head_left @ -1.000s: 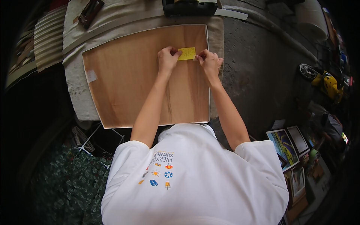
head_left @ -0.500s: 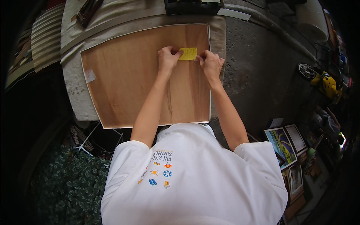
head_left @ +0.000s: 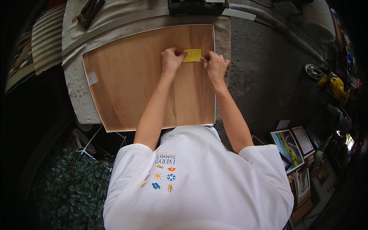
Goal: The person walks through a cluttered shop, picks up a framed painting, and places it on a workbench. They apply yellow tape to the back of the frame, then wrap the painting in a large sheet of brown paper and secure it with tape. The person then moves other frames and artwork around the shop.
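Note:
A small yellow paper note (head_left: 192, 55) with handwriting lies against a brown wooden panel (head_left: 130, 80) with white edges. My left hand (head_left: 172, 60) pinches the note's left edge between thumb and fingers. At its lower right corner, my right hand (head_left: 217, 66) has thumb and fingertips drawn together. A small pale, clear-looking bit shows there, too small to make out. Both forearms reach across the panel from the near side. A whitish label (head_left: 92, 78) is stuck near the panel's left edge.
The panel rests on a cloth-covered table (head_left: 78, 96). Beyond it lie a long flat strip (head_left: 126, 24), a black box (head_left: 197, 8) and a dark tool (head_left: 90, 13). Framed pictures (head_left: 287, 149) lean at the right, below a yellow motorbike (head_left: 336, 87). Leafy plants (head_left: 73, 188) stand at lower left.

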`<state>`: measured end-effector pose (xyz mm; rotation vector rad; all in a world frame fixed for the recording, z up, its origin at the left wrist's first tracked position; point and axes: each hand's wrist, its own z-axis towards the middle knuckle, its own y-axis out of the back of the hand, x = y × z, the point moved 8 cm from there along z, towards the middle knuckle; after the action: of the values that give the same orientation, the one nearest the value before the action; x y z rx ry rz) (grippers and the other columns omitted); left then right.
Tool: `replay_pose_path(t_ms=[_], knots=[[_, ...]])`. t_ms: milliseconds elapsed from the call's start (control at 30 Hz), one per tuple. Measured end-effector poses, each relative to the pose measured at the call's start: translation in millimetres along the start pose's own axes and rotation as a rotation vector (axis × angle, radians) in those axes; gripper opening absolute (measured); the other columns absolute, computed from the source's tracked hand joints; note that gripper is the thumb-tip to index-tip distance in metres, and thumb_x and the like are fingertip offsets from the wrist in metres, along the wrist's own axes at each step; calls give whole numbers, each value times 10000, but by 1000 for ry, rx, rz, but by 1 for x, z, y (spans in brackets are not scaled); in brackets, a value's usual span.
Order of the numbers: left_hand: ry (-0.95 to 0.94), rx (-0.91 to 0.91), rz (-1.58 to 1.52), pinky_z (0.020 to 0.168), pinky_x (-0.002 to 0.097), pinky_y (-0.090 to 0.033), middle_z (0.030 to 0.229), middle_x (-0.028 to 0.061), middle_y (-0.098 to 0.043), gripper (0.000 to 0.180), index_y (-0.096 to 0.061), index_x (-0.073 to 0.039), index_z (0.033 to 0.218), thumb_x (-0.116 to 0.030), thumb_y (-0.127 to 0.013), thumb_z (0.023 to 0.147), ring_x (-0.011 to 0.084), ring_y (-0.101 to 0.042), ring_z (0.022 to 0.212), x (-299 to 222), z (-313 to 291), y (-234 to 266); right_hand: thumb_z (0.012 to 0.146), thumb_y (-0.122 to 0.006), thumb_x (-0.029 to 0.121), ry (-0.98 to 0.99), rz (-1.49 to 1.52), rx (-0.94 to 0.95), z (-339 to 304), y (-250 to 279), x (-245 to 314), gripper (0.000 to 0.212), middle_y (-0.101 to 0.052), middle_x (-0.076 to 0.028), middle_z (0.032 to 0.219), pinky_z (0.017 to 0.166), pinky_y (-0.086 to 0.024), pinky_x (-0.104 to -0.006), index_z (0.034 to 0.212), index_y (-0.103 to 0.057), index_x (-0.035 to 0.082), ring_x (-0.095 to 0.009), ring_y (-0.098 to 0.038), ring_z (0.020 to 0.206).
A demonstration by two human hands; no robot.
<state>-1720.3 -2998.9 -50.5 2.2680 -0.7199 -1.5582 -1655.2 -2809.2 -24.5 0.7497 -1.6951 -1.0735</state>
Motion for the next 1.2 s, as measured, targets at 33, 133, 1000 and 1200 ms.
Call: replay_pose_path(t_ms=[33,133,1000,1200], knots=[[-1,1,0,606,292,-517,694,108,-699,251,-737,24,853,-195,-775,738,162,-658,612,1,0,0,814,-737,247,-2,-3,4,0,0,0,140,-684,-27,823,831,-340,-431,808,-656,133,-243,-603,863],[-16,0,2,604,292,-517,691,106,-698,249,-735,27,852,-192,-772,739,160,-655,605,2,2,-1,811,-741,243,0,-12,-2,0,-2,0,139,-681,-28,823,833,-342,-432,810,-655,134,-244,-604,867],[-29,-13,-79,599,282,-516,684,108,-695,213,-727,26,832,-162,-777,746,148,-656,611,4,2,-2,700,-848,356,-238,75,-280,-12,0,-21,721,-445,-138,1169,960,-330,-460,1238,-443,98,-324,-424,1162],[-41,-26,-73,583,278,-511,683,101,-696,212,-728,26,833,-161,-779,745,142,-650,595,4,1,0,709,-847,342,-301,86,-270,-23,-4,-30,721,-448,-139,1166,978,-318,-464,1251,-435,105,-330,-422,1169]])
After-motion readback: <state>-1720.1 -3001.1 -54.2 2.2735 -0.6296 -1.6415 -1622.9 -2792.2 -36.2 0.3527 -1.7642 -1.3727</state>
